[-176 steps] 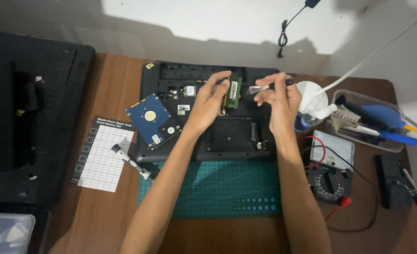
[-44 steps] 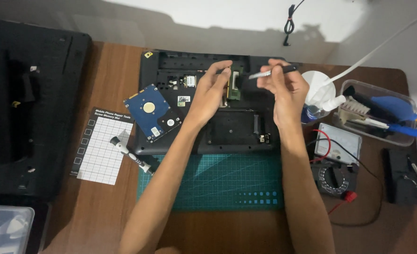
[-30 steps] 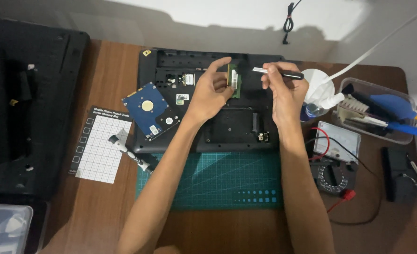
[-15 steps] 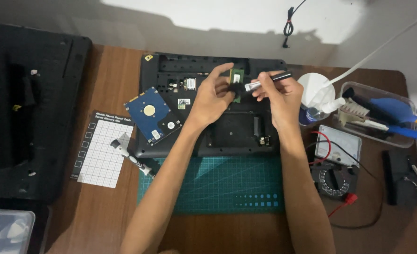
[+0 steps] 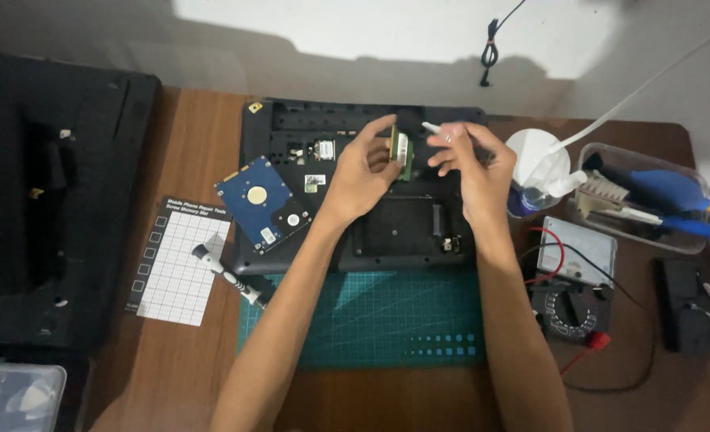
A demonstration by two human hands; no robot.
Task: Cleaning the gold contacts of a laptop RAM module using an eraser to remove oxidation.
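while left hand pinches memory module, right hand raised

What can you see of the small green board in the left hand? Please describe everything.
The small green board is a thin, narrow circuit card with a pale label on its face. The left hand pinches it on edge above the opened black laptop base. The right hand points a slim white tool toward it; contact is unclear.

Both forearms reach up over the laptop. The left hand pinches with raised fingertips; the right hand curls closed just beside it.
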